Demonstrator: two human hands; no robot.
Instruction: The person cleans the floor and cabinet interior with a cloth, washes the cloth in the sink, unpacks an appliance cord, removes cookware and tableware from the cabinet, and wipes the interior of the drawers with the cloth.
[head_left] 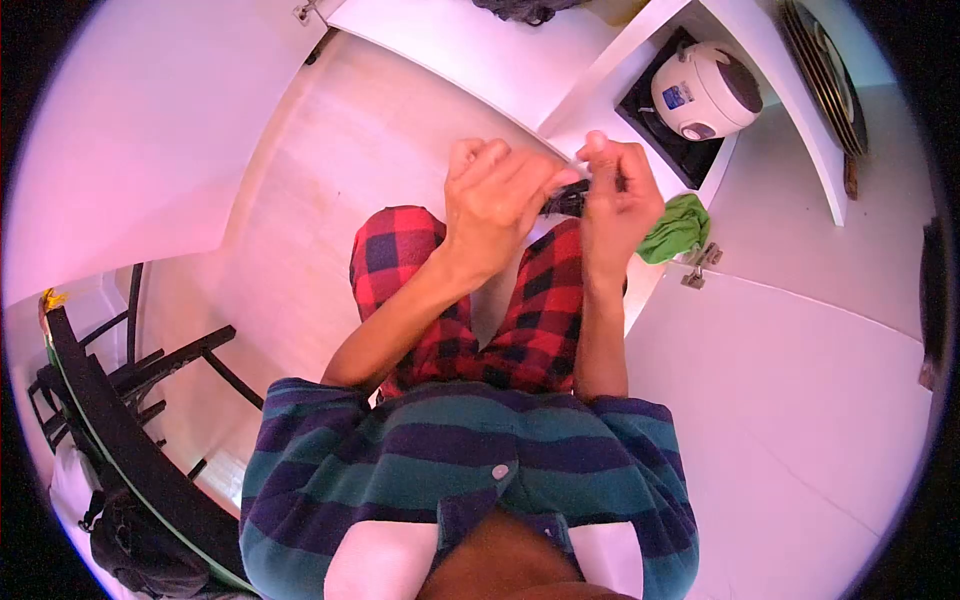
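Observation:
My left hand is raised above my knees with its fingers curled and its thumb pointing toward the right hand. Close beside it, my right hand is closed too, thumb and fingertips together, a little smeared by motion. A small black thing shows in the gap between the two hands. Its kind is not clear, and I cannot tell which hand touches it. Whatever lies inside the curled fingers is hidden.
An open white cabinet holds a white rice cooker and stacked plates. A green cloth lies near the door hinge. Open cabinet doors stand on both sides. Black metal-legged furniture is at lower left.

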